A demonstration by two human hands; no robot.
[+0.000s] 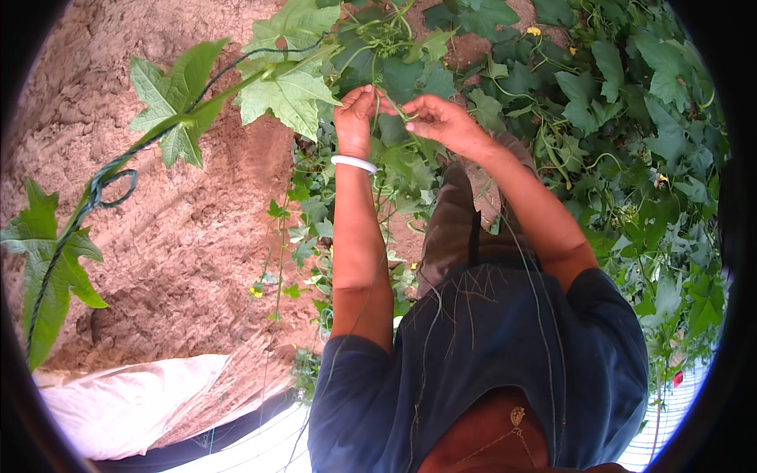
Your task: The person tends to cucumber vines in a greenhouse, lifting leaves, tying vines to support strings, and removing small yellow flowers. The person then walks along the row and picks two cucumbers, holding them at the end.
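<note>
My left hand, with a white bangle at the wrist, pinches a thin green vine stem between thumb and fingers. From the right, my right hand holds the same stem between thumb and forefinger, a short way from the left. The fingertips partly hide where the stem runs. Just above the hands hangs a cluster of buds and tendrils on the climbing plant. A broad pale-green lobed leaf lies close to the left hand.
A vine twisted with dark green twine crosses the near left. Dense lobed foliage with small yellow flowers fills the right. Reddish bare soil and white sheeting lie left. Thin strings hang before my shirt.
</note>
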